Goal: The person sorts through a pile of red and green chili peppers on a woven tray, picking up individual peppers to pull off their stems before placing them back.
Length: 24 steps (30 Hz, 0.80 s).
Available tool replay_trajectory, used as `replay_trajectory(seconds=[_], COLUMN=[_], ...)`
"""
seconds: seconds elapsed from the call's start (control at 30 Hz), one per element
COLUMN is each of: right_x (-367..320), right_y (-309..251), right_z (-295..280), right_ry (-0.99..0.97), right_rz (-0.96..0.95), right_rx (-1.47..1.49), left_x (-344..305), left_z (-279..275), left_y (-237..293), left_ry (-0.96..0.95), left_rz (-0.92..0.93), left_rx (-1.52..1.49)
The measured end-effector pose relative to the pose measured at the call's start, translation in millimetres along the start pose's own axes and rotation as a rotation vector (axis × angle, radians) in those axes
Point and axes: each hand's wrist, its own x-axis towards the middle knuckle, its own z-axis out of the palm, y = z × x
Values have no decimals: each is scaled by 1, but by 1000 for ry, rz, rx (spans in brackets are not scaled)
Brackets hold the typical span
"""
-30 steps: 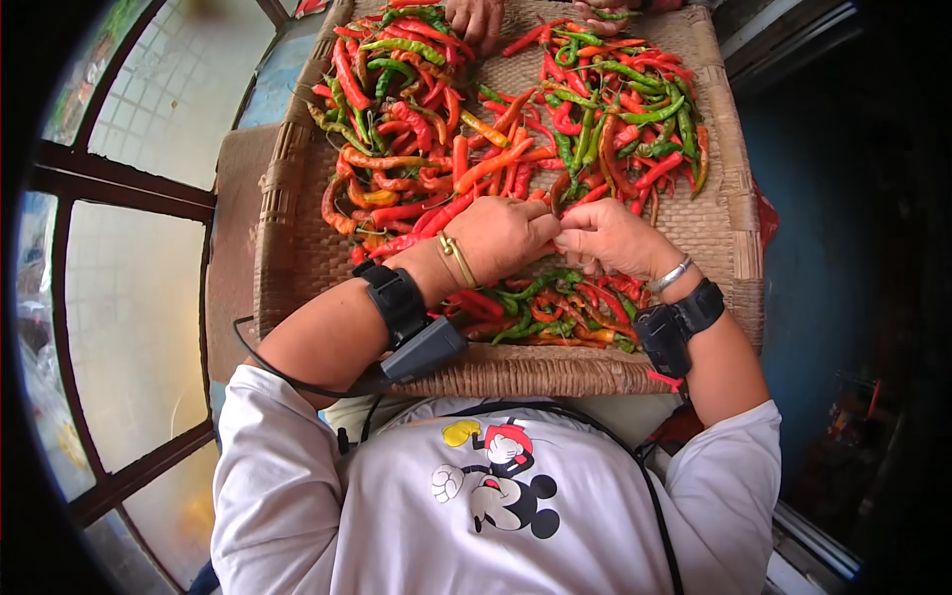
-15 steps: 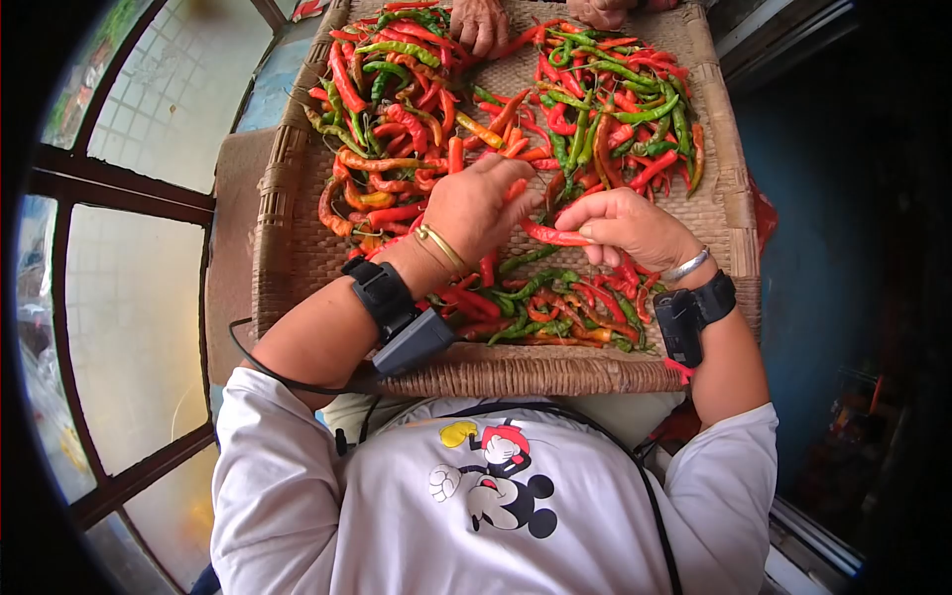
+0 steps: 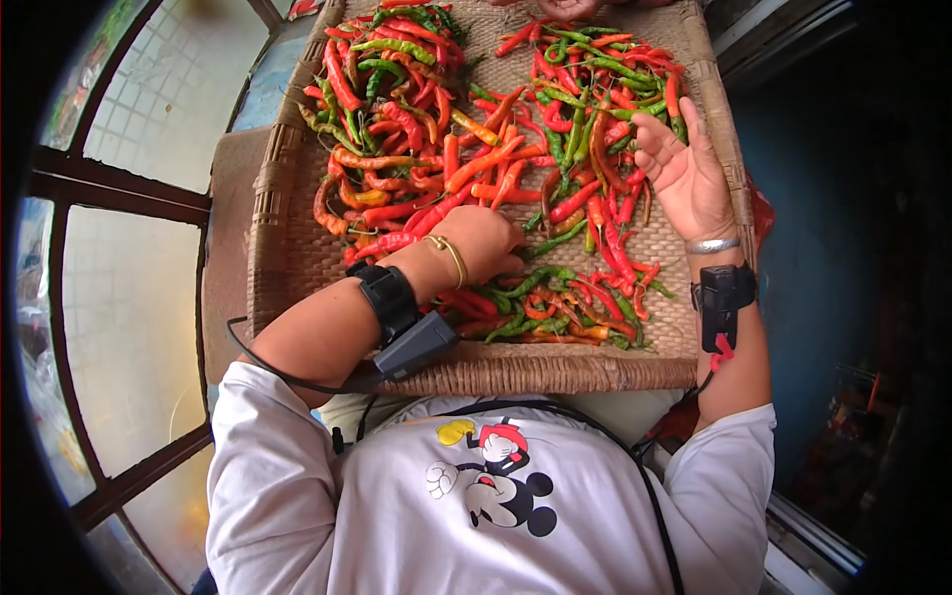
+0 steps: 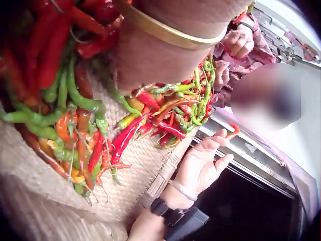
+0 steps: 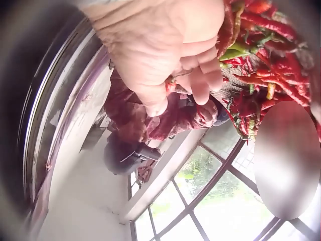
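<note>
My left hand (image 3: 478, 243) reaches down over a small heap of red and green chili peppers (image 3: 555, 302) near the basket's front edge; its fingertips are hidden. My right hand (image 3: 686, 183) is raised above the basket's right rim, palm turned up, with its thumb stretched away from its fingers. A red chili pepper (image 4: 233, 130) shows right at that hand's fingertips in the left wrist view. In the right wrist view, red chili flesh (image 5: 170, 85) shows between the spread thumb and fingers. Orange-red chilies (image 3: 486, 164) lie beyond my left hand.
A shallow woven basket (image 3: 283, 198) spans my lap. Larger chili heaps lie at its far left (image 3: 392, 99) and far right (image 3: 605, 89). Another person's hand (image 3: 570, 8) is at the far rim. Window panes (image 3: 129, 327) stand to the left.
My hands have parted. The right hand, which pinched a red chili, has swung outward and turned palm up. The left hand has moved down toward the near heap. The other person's hands have drawn back.
</note>
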Motion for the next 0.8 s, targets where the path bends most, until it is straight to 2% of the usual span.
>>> replay_trajectory(seconds=[0.07, 0.13, 0.2, 0.27, 0.4, 0.53, 0.63, 0.73, 0.8], right_x=[-1, -1, -3, -8, -10, -11, -11, -14, -16], right_y=[2, 3, 7, 11, 17, 22, 21, 13, 11], right_z=[-6, -7, -3, 3, 4, 3, 6, 11, 15], right_ry=[-25, -290, -329, -346, -378, -358, -399, -466, -554], right_rz=[18, 131, 208, 458, 510, 523, 573, 650, 740], right_rx=[-44, -149, -182, -340, -400, -452, -477, -530, -583], left_x=[0, 0, 0, 1, 1, 0, 0, 0, -2], left_z=[-2, -5, 0, -1, 1, 2, -2, -5, -11], left_y=[2, 1, 0, 3, 8, 7, 6, 6, 3], left_ry=[-43, -84, -57, -54, -26, -21, -39, 12, 166], left_rz=[6, 11, 30, 3, -70, -60, -11, -72, -157], left_rx=[32, 70, 65, 73, 69, 64, 48, -8, -287])
